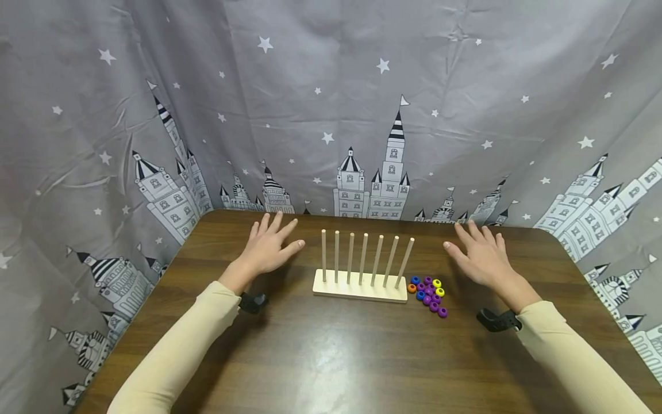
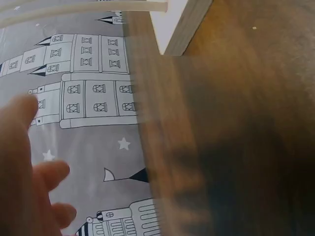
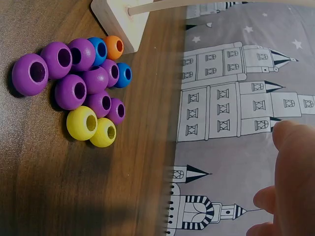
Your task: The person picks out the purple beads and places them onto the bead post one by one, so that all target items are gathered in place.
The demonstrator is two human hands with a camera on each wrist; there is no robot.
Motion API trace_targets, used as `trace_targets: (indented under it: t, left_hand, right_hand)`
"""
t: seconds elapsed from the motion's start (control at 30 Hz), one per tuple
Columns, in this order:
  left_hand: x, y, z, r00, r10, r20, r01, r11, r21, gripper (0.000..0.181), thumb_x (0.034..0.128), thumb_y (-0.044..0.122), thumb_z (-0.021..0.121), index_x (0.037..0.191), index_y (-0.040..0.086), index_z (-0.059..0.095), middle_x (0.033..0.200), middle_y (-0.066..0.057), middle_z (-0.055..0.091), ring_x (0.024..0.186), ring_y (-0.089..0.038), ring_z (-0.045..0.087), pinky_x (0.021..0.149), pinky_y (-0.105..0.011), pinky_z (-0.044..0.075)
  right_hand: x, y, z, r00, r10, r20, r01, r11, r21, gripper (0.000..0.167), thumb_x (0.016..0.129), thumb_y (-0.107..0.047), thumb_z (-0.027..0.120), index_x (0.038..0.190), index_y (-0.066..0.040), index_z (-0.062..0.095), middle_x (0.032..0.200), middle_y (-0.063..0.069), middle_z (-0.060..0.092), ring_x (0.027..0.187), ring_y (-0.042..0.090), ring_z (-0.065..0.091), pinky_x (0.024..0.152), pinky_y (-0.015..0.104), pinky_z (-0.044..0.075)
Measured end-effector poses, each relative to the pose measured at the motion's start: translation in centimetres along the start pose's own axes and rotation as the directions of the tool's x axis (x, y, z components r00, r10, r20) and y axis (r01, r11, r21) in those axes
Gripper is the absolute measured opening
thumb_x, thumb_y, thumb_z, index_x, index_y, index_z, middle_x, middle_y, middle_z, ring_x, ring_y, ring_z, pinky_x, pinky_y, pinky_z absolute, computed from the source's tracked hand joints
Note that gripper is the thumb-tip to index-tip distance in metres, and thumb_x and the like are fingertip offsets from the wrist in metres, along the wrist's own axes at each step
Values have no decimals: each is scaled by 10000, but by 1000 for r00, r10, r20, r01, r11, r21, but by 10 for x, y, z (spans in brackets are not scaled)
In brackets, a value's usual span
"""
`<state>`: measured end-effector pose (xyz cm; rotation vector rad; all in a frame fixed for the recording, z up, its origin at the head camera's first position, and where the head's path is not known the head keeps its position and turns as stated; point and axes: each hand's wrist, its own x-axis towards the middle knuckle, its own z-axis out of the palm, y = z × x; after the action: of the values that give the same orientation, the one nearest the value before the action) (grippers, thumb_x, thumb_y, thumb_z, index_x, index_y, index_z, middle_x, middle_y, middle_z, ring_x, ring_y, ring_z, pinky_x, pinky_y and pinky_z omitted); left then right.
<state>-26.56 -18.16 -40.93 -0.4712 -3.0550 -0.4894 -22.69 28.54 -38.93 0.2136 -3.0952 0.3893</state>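
Observation:
Between the two hands stands a pale wooden base (image 1: 360,292) with a row of several upright pegs (image 1: 364,259). Touching or close to its right end lies a cluster of round beads with wide holes: purple beads (image 3: 70,92), yellow beads (image 3: 81,123), blue beads (image 3: 123,75) and an orange bead (image 3: 114,47). To the left of the base, my left hand (image 1: 266,250) is held with fingers spread and nothing in it. My right hand (image 1: 483,259), also spread and holding nothing, is to the right of the beads.
The brown wooden table (image 1: 310,351) carries the base and beads. A grey curtain (image 1: 289,115) printed with castles and stars hangs along its back and sides. Each wrist wears a black strap with a camera, one on the left wrist (image 1: 253,303), one on the right (image 1: 497,320).

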Motion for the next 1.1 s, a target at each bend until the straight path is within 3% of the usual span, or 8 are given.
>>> trace_targets:
  t: [0.3, 0.6, 1.1]
  left_hand:
    - [-7, 5, 19, 994, 90, 58, -89, 996, -26, 766, 970, 583, 534, 1589, 165, 366, 1693, -243, 165, 1561, -519, 76, 1256, -695, 61]
    - [-11, 12, 37, 989, 144, 38, -142, 988, -52, 787, 914, 582, 601, 1548, 144, 444, 1665, -258, 252, 1533, -544, 177, 1234, -720, 126]
    - [-11, 22, 68, 984, 145, 103, -127, 978, -164, 830, 832, 584, 718, 1502, 140, 510, 1674, -218, 263, 1558, -500, 150, 1253, -700, 89]
  right_hand:
    - [0, 0, 4, 1000, -7, 4, 7, 1000, -1, 772, 1053, -588, 317, 1588, -32, 302, 1634, 346, 211, 1470, 631, 178, 1167, 800, 68]
    - [0, 0, 6, 1000, -10, 6, 9, 1000, 11, 764, 1056, -576, 323, 1595, -37, 285, 1636, 344, 208, 1473, 625, 182, 1162, 805, 69]
    - [-3, 2, 9, 1000, -8, 1, 8, 1000, 20, 748, 1059, -565, 328, 1597, -46, 286, 1638, 336, 220, 1469, 623, 198, 1171, 795, 73]
